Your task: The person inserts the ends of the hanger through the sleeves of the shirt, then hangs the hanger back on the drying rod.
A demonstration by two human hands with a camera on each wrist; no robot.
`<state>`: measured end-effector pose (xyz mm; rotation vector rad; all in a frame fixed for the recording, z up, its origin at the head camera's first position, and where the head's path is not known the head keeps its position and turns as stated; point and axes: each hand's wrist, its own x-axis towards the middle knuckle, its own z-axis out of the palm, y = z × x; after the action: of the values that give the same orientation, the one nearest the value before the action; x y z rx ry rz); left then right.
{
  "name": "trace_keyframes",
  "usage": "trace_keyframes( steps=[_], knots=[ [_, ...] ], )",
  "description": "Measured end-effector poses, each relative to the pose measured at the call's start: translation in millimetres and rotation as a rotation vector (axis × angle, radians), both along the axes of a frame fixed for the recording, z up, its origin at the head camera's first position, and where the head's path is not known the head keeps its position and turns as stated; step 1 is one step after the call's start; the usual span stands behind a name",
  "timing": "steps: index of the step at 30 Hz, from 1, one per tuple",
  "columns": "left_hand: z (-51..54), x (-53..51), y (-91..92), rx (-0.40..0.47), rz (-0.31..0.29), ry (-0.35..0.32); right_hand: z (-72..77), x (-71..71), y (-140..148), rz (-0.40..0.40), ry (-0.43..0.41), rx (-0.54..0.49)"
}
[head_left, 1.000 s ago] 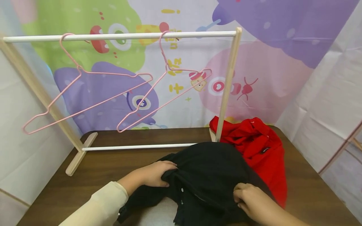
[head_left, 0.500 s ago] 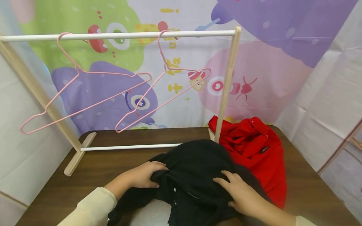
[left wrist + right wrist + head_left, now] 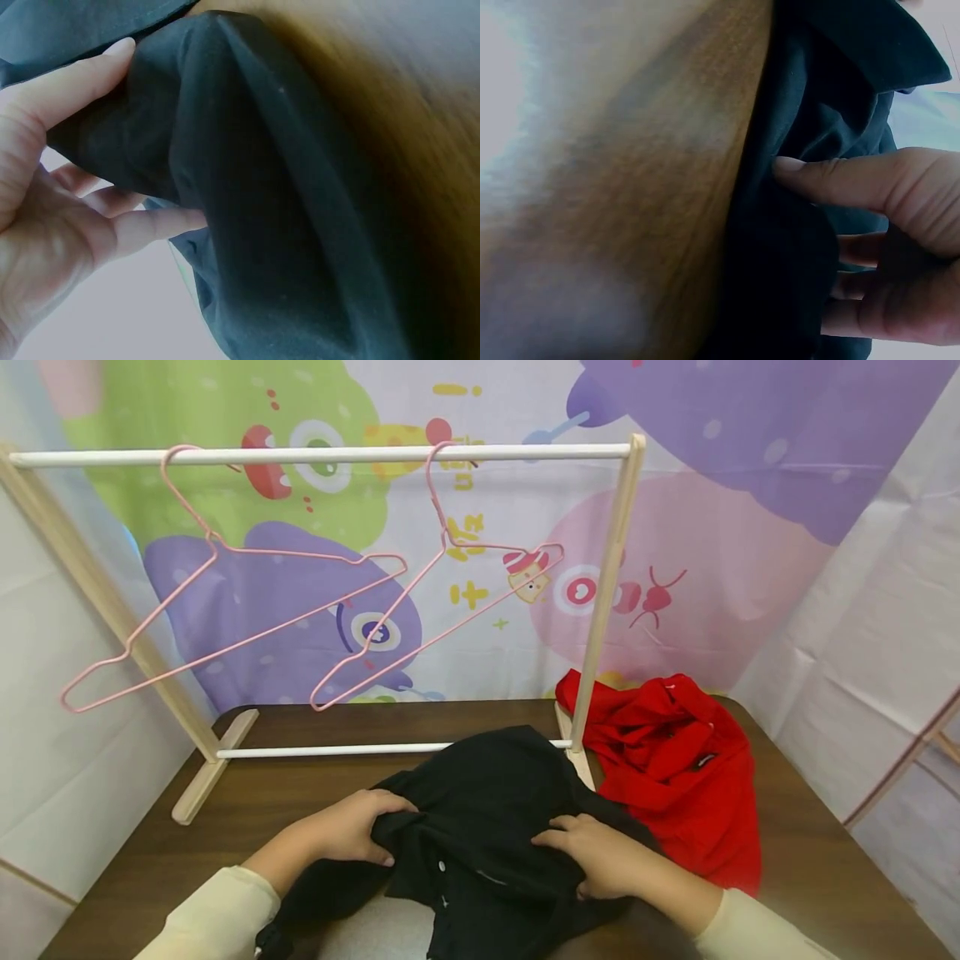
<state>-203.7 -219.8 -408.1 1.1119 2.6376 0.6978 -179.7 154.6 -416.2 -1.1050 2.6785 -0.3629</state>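
Observation:
A black shirt [image 3: 495, 793] with small white buttons lies bunched at the front middle of the table. My left hand [image 3: 351, 828] holds its left side; in the left wrist view the thumb lies on the black cloth [image 3: 247, 187] with fingers behind it. At the shirt's right side, my right hand [image 3: 600, 856] grips a fold. The right wrist view has the thumb on one face of the fabric [image 3: 780, 247] and several fingers on the other. A red garment [image 3: 686, 768] with a dark label lies crumpled just beyond, to the right.
Two pink hangers, a left hanger [image 3: 225, 552] and a right hanger [image 3: 442, 547], hang from the white bar [image 3: 525, 452] of a wooden rack. The rack's right post [image 3: 606, 593] stands beside the red garment. White panels flank the brown table [image 3: 817, 860].
Both hands and the black shirt have shifted left. My right hand has loosened from its earlier grip, moved inward and taken the cloth again. More of the rack's right foot shows.

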Motion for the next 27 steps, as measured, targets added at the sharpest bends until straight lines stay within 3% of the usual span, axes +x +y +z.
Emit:
trace_keyframes(
  steps=[12, 27],
  knots=[
    [1.5, 0.8, -18.7, 0.006, 0.028, 0.032, -1.7, -26.4, -21, 0.097, 0.042, 0.052],
    [-1.1, -10.2, -24.5, -0.027, 0.071, 0.038, 2.9, -54.1, -37, 0.103, 0.037, 0.115]
  ],
)
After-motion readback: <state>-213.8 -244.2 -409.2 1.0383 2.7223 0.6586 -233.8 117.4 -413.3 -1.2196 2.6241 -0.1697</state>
